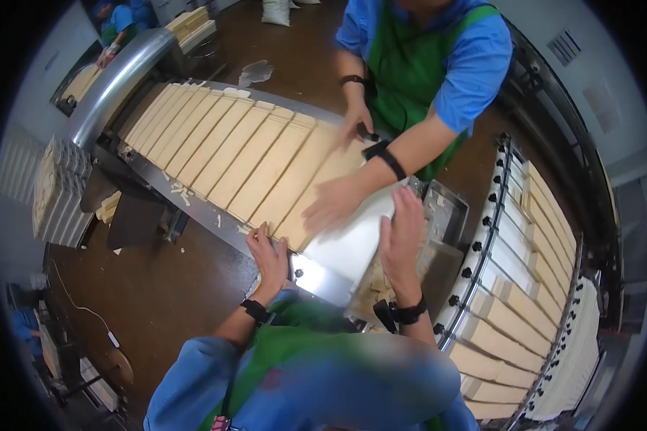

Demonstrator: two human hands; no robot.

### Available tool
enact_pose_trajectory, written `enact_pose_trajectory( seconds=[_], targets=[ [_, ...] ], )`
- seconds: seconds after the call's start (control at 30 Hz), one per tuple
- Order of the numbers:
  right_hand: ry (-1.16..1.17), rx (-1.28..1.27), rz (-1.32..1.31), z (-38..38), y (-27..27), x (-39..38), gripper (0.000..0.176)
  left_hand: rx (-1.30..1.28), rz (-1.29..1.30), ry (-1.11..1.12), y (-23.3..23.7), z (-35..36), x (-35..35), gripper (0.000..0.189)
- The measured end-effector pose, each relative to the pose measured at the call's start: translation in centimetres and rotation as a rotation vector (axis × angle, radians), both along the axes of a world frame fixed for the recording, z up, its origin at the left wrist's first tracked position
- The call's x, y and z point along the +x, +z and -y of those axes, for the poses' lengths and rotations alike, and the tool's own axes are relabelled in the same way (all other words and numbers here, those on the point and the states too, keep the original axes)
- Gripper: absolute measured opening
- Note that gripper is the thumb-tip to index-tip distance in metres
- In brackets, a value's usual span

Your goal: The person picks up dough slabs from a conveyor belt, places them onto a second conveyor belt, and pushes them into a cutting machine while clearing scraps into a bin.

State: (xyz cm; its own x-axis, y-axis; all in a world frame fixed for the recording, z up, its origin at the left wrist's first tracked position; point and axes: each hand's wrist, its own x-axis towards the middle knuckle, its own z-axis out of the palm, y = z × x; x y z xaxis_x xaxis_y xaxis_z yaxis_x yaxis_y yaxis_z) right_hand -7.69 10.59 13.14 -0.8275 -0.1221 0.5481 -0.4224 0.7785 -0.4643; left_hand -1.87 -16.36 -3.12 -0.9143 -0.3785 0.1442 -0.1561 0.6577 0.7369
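Wide pale strips (230, 151) lie side by side in thin stacks along a metal-edged conveyor. My left hand (269, 260), fingers apart, rests at the near edge of the strips, by their right end. My right hand (404, 228) is over the right side of the white belt end (349, 241), its fingers stretched out and nothing visible in it. Across the conveyor, a co-worker in a green apron (410, 79) has one blurred hand (334, 203) over the last strips and the belt. The co-worker's other hand (354, 121) is near the far edge.
A metal tray (446, 269) and broken pale pieces (381, 284) are beside the belt end. At the right stands another conveyor with a black-knobbed rail (484, 223) and more strips (514, 316). Stacked white trays (61, 194) stand left. Another person (113, 25) is at the back left.
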Motion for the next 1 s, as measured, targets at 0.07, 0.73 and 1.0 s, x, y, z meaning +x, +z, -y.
enact_pose_trajectory(
  seconds=[0.07,0.73,1.0],
  targets=[
    [0.067,-0.039,0.035,3.3,-0.2,-3.8,0.058,0.015,0.002,0.002,0.0,0.5,-0.9,0.065],
    [-0.177,1.1,0.334,15.6,-15.6,-28.5,0.028,0.142,0.115,-0.064,2.1,3.5,-4.1,0.077],
    [-0.119,0.47,0.47,12.5,-17.5,-29.2,0.028,0.074,0.194,-0.075,2.4,2.1,-4.8,0.089]
  ],
)
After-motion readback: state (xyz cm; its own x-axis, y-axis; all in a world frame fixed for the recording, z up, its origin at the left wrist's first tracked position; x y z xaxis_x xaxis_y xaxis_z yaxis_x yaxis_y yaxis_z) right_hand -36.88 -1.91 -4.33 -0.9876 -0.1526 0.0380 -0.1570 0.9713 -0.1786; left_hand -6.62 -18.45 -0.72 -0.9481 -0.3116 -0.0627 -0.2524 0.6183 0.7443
